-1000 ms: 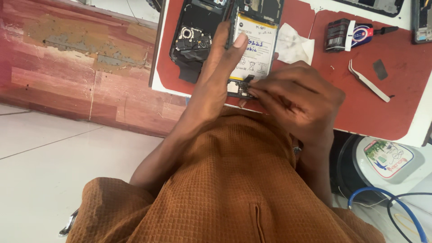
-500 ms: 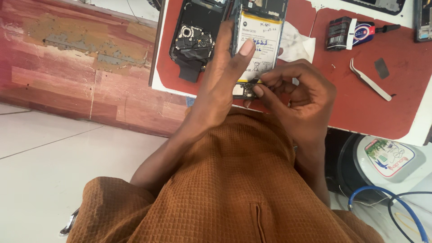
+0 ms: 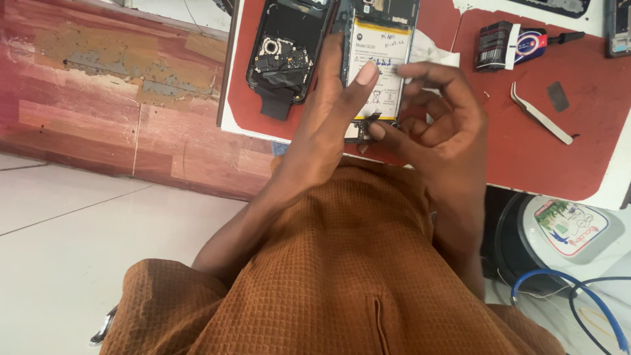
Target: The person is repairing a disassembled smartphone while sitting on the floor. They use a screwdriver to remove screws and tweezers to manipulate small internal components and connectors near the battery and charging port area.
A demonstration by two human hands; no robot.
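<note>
While the left hand (image 3: 328,125) lies flat over the lower left part of the opened phone (image 3: 378,66), with its thumb stretched up on the white battery (image 3: 381,59), the right hand (image 3: 437,125) is curled beside it. Its fingers are bent close together and the fingertips touch the bottom edge of the phone; I cannot tell if they pinch something. This phone rests on a red mat (image 3: 539,158). Just left lies a black back cover (image 3: 282,59), and metal tweezers (image 3: 539,113) lie to the right.
</note>
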